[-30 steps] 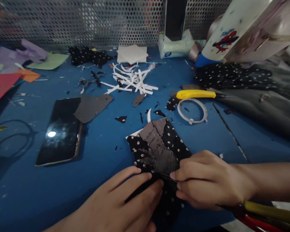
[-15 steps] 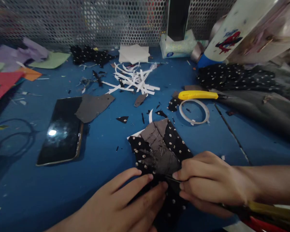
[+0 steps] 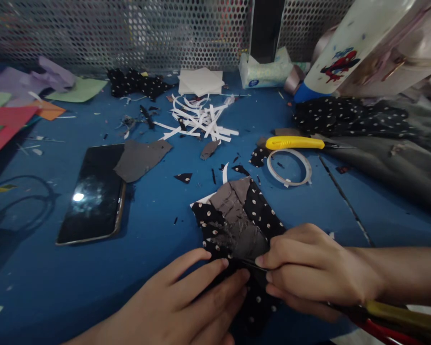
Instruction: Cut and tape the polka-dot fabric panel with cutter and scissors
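A piece of black cloth with white dots (image 3: 258,206) lies in front of me, with a torn grey patch (image 3: 242,235) across its middle and a bit of white backing at its upper left corner. My left hand (image 3: 197,292) rests on the cloth from the lower left, fingers spread and pressing it down. From the right, my right hand (image 3: 309,268) is closed in a pinch around a thin dark metal tool (image 3: 253,264), whose narrow end meets the cloth beside my left fingertips. The rest of the tool is hidden by the hand.
A phone (image 3: 93,196) lies left under a grey scrap (image 3: 141,160). Beyond the cloth are white paper strips (image 3: 204,120), a tape roll (image 3: 307,165) and a yellow cutter (image 3: 294,142). A bottle (image 3: 345,62) stands back right; yellow and red handles (image 3: 398,316) lie lower right.
The view has shifted very slightly. Both hands, the cloth and the thin tool stay almost where they were.
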The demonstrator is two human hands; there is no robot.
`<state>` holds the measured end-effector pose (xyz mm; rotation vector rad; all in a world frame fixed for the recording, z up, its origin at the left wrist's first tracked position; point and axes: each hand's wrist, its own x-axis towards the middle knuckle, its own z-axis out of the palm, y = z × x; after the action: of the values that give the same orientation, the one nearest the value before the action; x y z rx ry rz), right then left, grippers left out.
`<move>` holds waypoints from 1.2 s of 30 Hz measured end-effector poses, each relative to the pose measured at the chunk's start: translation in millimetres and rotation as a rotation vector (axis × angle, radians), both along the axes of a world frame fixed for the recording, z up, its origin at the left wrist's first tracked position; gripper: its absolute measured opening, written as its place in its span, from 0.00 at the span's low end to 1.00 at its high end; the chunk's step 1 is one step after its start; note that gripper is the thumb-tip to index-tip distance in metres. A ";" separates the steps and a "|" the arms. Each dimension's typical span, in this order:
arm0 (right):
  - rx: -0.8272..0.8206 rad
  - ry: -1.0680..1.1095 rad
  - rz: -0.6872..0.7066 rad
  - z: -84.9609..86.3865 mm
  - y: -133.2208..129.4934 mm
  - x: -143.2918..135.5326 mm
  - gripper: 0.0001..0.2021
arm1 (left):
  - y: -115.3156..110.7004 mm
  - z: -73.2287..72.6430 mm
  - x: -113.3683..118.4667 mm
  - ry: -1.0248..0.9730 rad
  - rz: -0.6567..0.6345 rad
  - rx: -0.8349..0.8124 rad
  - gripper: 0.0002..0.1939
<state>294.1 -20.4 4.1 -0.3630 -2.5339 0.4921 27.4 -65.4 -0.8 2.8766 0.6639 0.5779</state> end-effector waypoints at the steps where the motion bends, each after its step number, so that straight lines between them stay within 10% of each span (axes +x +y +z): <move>1: -0.008 -0.023 0.000 0.5 0.1 -0.5 0.09 | -0.3 0.2 -0.1 -0.002 0.002 0.002 0.15; 36: -0.054 -0.052 0.023 -1.5 -4.7 0.0 0.10 | -2.6 -0.8 -1.0 -0.012 0.012 -0.012 0.14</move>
<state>294.1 -25.0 2.6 -0.3719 -2.5814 0.5682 26.3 -68.1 -1.6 2.8577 0.6812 0.5907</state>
